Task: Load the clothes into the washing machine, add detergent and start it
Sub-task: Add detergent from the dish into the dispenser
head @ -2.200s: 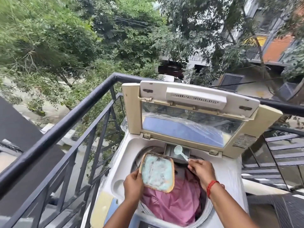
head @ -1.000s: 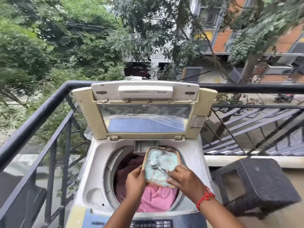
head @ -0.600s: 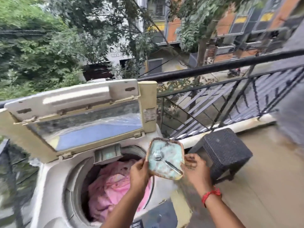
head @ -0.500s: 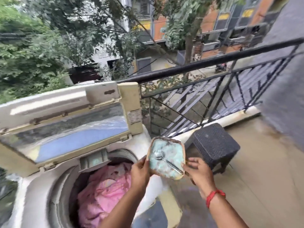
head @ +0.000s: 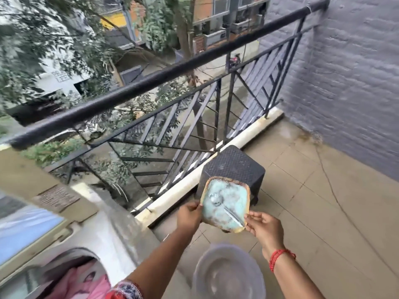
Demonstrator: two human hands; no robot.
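1. The person holds a square detergent box point(head: 225, 203) between both hands, out over the balcony floor point(head: 323, 190) and in front of a dark woven stool point(head: 234, 164).
2. The left hand point(head: 189, 215) grips the box's left edge, its fingers curled round the rim.
3. The right hand point(head: 262, 226) touches the box's lower right corner with its fingertips; how firmly it holds the box cannot be told.
4. The box is open and filled with pale blue-green powder, and a small scoop point(head: 224, 206) lies on the powder, its handle pointing to the lower right.
5. The washing machine point(head: 103, 231) stands at the lower left with its lid point(head: 32, 190) raised, and pink clothes point(head: 86, 283) show in the drum.
6. A round grey tub point(head: 228, 270) sits on the floor below the hands.
7. A black railing point(head: 151, 83) runs behind the stool, meeting a grey brick wall point(head: 345, 83) on the right.
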